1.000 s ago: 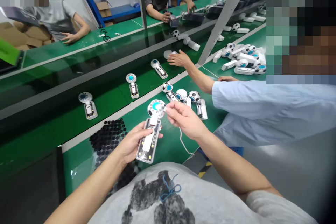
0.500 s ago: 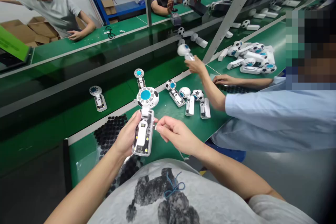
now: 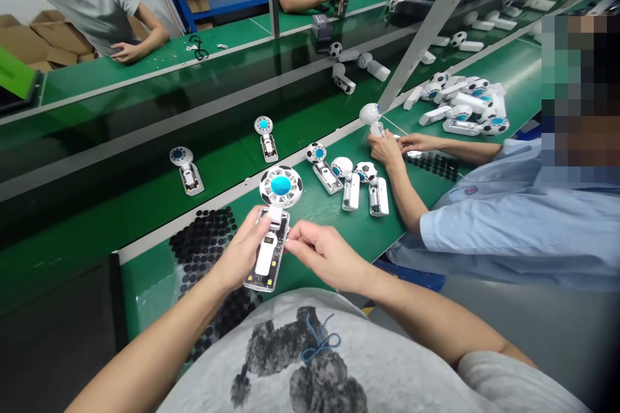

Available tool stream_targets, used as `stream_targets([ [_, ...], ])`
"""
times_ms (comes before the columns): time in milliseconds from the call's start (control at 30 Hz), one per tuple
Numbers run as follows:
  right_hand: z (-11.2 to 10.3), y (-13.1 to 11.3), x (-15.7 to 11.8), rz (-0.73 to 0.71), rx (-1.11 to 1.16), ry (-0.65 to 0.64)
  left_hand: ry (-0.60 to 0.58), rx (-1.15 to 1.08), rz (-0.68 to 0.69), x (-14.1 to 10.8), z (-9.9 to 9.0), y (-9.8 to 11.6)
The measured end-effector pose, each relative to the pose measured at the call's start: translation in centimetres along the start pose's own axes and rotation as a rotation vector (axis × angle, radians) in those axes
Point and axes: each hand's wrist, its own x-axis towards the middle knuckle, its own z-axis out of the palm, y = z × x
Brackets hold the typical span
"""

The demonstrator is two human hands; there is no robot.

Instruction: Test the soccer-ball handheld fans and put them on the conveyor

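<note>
A handheld fan (image 3: 265,255) with a soccer-ball-patterned head, a blue centre and a clear body with a small display is gripped in my left hand (image 3: 241,248). Its head points away from me and its display side faces up. My right hand (image 3: 329,255) pinches a small white cable plug (image 3: 287,242) against the fan's right side. Fingertips hide most of the plug, so I cannot tell how far it sits in the fan. Three similar fans, one of them with its clear face up (image 3: 327,175), lie beyond my right hand.
Two fans (image 3: 190,178) lie on the green conveyor belt (image 3: 217,161). Black round pads (image 3: 203,239) on a clear sheet are at my left. To the right, a co-worker's hand (image 3: 386,148) holds a fan near a fan pile (image 3: 465,103). Two people sit across the belt.
My right hand has brought the plug up to the fan's side, and the fan's head has turned slightly right. The co-worker has drawn a fan from over the belt back to the table.
</note>
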Motion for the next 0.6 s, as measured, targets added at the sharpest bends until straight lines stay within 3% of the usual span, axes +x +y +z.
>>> stream_targets([
  [300, 1.2, 0.1, 1.1, 0.059, 0.082, -0.078, 0.011, -0.084, -0.058, -0.3, -0.1, -0.8],
  [367, 0.3, 0.4, 1.0, 0.099, 0.094, -0.089, 0.050, -0.144, -0.111, -0.5, -1.6, -0.3],
  [433, -1.4, 1.2, 0.6, 0.202, 0.152, -0.027, 0.222, -0.231, -0.130, -0.2, -5.5, 0.2],
  [500, -3.2, 2.5, 0.0, 0.322, 0.262, 0.099, 0.564, -0.282, -0.016, 0.7, -11.4, 0.5],
  [533, -3.8, 3.2, -0.3, 0.357, 0.315, 0.150, 0.663, -0.253, 0.032, 1.4, -14.6, 0.5],
  [600, -4.4, 4.4, -0.7, 0.371, 0.366, 0.213, 0.809, -0.139, -0.001, 3.3, -20.4, 0.8],
])
